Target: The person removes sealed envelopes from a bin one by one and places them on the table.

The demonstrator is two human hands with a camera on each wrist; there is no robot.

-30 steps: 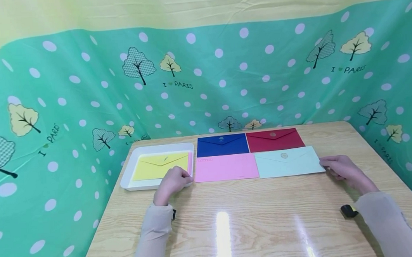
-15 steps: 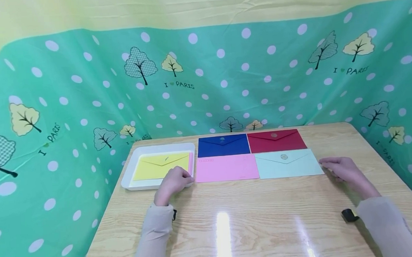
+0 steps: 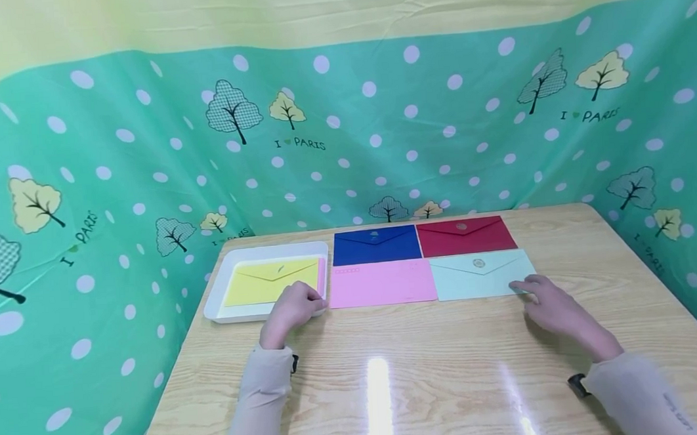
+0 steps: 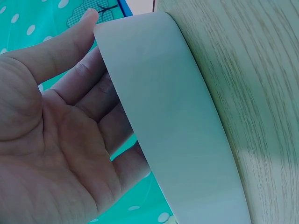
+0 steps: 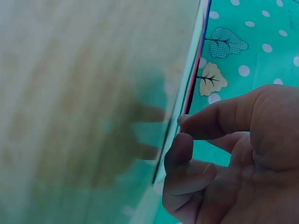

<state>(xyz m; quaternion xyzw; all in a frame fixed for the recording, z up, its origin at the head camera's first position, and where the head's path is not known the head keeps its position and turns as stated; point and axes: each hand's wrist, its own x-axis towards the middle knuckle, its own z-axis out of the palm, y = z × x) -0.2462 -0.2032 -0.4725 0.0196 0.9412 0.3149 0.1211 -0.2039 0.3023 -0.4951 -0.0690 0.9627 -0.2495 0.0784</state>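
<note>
Over on the far left, green cloth (image 3: 112, 223) with white dots and printed trees drops beside the bench (image 3: 311, 403) and runs round behind it. Next along, here's the white tray (image 3: 210, 303), a yellow envelope (image 3: 275, 284) lying flat inside and a sliver of pink paper (image 3: 321, 275) peeking out at its right. And look at the left hand (image 3: 293, 309): it has the tray by the near right corner, thumb at the rim, fingers over the wall. A black band (image 3: 294, 363) shows at that sleeve.

On to the middle: the blue envelope (image 3: 376, 245) sits at the back, the pink envelope (image 3: 381, 285) right in front of it, just beside the tray. Then the red envelope (image 3: 468, 235), back row again, and before it the pale green envelope (image 3: 478, 278) with its round seal, flat on the bench. There's the right hand (image 3: 551, 305) at its near right corner, an extended finger touching from above, other fingers bent.
</note>
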